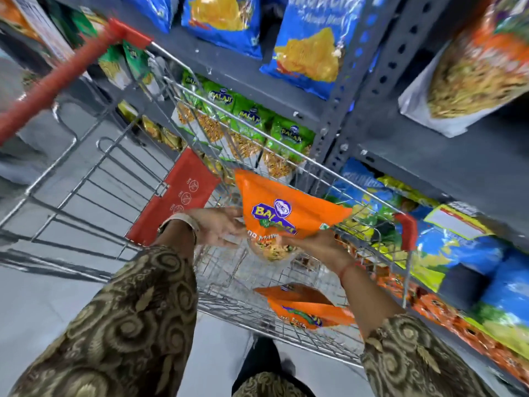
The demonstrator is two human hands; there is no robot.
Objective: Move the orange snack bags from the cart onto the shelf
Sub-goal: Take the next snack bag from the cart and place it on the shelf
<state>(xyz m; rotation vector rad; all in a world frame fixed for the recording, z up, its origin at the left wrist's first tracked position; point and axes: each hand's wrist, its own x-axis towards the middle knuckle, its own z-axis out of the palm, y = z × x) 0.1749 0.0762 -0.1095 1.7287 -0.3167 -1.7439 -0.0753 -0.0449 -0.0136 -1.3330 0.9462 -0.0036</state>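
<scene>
Orange bag [282, 209] is gripped by left hand [220, 226] and right hand [317, 247] above cart [94, 179], fingers closed on its lower end, long axis tilted, top corner pointing toward shelf [429, 156].

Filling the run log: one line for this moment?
both hands hold orange bag over cart | more orange bags inside

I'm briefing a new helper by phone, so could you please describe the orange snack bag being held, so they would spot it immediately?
Find the wire shopping cart parked against the grey shelving. Above its basket, the left hand and right hand hold one orange bag with a purple logo. Unlike the other orange bags lying on the cart floor, it is lifted up in the air.
</scene>
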